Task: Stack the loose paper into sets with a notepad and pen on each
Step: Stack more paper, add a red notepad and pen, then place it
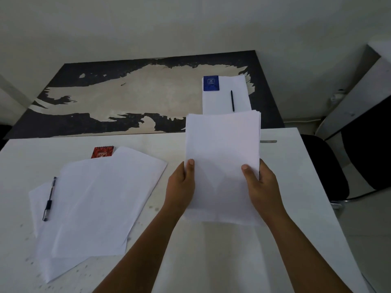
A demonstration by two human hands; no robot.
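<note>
A squared bundle of white paper (222, 149) is lifted above the white table (211, 261), gripped by both hands. My left hand (181, 185) clasps its left edge and my right hand (261, 182) its right edge, thumbs on top. Beyond it, on the dark worn table, lies a finished set (222, 100) with a blue notepad (211, 83) and a black pen (232, 100) on it. To the left, loose sheets (95, 204) lie fanned and crooked. A red spiral notepad (102, 152) pokes out behind them, and a pen (49, 198) rests on their left edge.
The dark table (105, 121) with peeling paint adjoins the white table's far edge. A black chair (330, 166) stands at the right, beside a white cabinet (355, 98). A short strip of grey tape (268, 141) sits on the white table near the held paper.
</note>
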